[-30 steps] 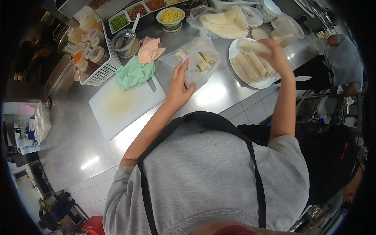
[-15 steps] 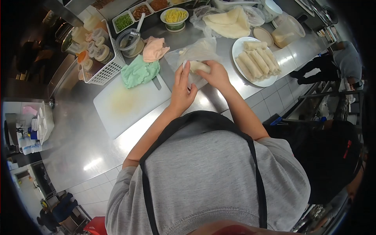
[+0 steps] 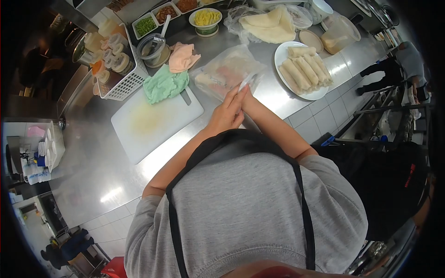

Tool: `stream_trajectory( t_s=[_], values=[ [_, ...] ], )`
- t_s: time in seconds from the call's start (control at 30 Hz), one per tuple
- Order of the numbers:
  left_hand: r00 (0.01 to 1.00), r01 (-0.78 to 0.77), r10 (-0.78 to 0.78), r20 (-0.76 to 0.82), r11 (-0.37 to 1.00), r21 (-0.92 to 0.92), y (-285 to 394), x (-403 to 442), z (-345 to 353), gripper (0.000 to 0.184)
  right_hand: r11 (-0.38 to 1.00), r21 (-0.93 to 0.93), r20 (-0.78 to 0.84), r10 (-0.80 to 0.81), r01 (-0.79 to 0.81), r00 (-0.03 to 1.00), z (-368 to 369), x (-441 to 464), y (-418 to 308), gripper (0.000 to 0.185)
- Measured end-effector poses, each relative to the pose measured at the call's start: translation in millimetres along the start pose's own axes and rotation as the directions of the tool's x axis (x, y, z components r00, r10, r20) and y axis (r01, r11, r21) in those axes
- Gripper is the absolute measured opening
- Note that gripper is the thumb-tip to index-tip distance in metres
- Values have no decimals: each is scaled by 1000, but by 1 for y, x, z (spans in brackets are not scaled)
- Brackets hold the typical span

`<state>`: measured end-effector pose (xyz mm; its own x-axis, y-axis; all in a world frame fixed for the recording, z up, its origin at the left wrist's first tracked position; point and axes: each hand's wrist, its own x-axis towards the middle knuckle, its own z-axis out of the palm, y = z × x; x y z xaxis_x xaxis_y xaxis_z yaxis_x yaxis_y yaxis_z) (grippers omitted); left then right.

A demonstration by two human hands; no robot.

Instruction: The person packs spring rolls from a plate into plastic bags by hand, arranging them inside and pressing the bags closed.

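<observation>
A clear plastic bag lies on the steel counter in front of me. My left hand is closed on the near edge of the bag at its mouth. My right hand reaches into the bag and shows only as a pinkish blur through the plastic, so its fingers are unclear. A pale rolled piece shows inside the bag, left of the right hand; whether the hand touches it I cannot tell. To the right, a white plate holds several similar pale rolls.
On the left lie a white cutting board, a green cloth and a peach cloth. A white basket of bottles stands beyond. Behind are a yellow-filled bowl and folded wrapper sheets. A person in black is at right.
My right hand has carried the roll into the plastic bag, where plastic now covers both. My left hand has moved right and down, closing on the bag's mouth.
</observation>
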<state>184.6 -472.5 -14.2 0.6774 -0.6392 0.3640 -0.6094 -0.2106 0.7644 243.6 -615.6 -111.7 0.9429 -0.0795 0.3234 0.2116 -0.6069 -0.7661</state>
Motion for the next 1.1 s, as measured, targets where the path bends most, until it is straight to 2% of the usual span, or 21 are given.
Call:
stream_trajectory(
  t_s=[0.03,0.07,0.13,0.27,0.33,0.37,0.43,0.57,0.63,0.67,0.7,0.73,0.77,0.8,0.83,0.87,0.93,0.97,1.03,1.07,1.1],
  values=[
    [1000,10,-10,-13,1000,6,-1,-3,-1,72,997,-25,0,-74,74,997,-3,-3,-12,37],
    [1000,11,-10,-13,1000,8,-3,-5,-1,72,997,-23,-1,-74,74,997,-11,-7,-23,37],
    [998,-24,25,-56,999,28,-5,-10,-3,72,965,-198,219,-126,170,968,-36,-11,-52,39],
    [999,46,-45,25,998,-40,-1,-13,-5,73,935,-301,184,-138,190,973,-32,-17,-42,39],
    [990,126,-118,78,987,-105,5,-11,-6,73,988,-10,63,-154,155,986,-33,-14,-41,37],
    [990,121,-113,81,987,-108,7,-11,-6,73,988,-15,59,-151,153,987,-33,-13,-41,37],
    [987,137,-123,102,980,-143,8,-10,-5,74,998,70,-3,-10,10,1000,-31,-12,-42,35],
    [991,97,-80,111,984,-149,4,-9,-2,75,992,115,-103,-35,46,994,-27,-17,-33,32],
    [991,57,-43,124,992,-110,2,-6,-5,75,922,-214,-107,-350,322,931,-35,-11,-36,30],
    [991,54,-40,129,992,-112,1,-6,-8,75,923,-217,-111,-347,318,931,-51,-6,-33,30],
    [988,110,-99,116,989,-97,0,-6,-12,76,974,-137,298,-135,183,945,-91,5,-49,29],
    [982,168,-159,101,982,-83,-2,-6,-16,76,992,-121,664,66,21,745,-128,13,-57,29],
    [982,168,-159,101,982,-84,-6,-7,-20,76,986,-30,687,137,-161,713,-159,16,-48,24],
    [983,177,-173,55,980,-87,-13,-10,-21,77,981,-138,672,192,-134,715,-197,23,-48,28],
    [982,186,-186,8,978,-90,-17,-11,-23,77,962,-58,565,252,-267,785,-223,26,-21,21],
    [982,187,-187,6,978,-92,-17,-12,-25,77,959,-79,380,281,-271,882,-253,32,-19,17],
    [983,180,-182,-19,981,-76,-16,-12,-27,78,855,-438,89,348,-277,933,-292,60,28,28],
    [983,181,-183,-19,980,-79,-15,-13,-26,78,854,-440,90,349,-277,933,-300,66,46,28],
    [977,213,-213,8,974,-82,-14,-11,-24,78,785,-615,94,162,-70,982,-307,78,82,43],
    [976,216,-216,-2,973,-80,-13,-10,-23,78,787,-614,102,154,-60,983,-310,87,103,43],
    [979,202,-203,-4,977,-71,-13,-11,-22,78,727,-684,194,269,-66,943,-311,95,125,49]
  ],
)
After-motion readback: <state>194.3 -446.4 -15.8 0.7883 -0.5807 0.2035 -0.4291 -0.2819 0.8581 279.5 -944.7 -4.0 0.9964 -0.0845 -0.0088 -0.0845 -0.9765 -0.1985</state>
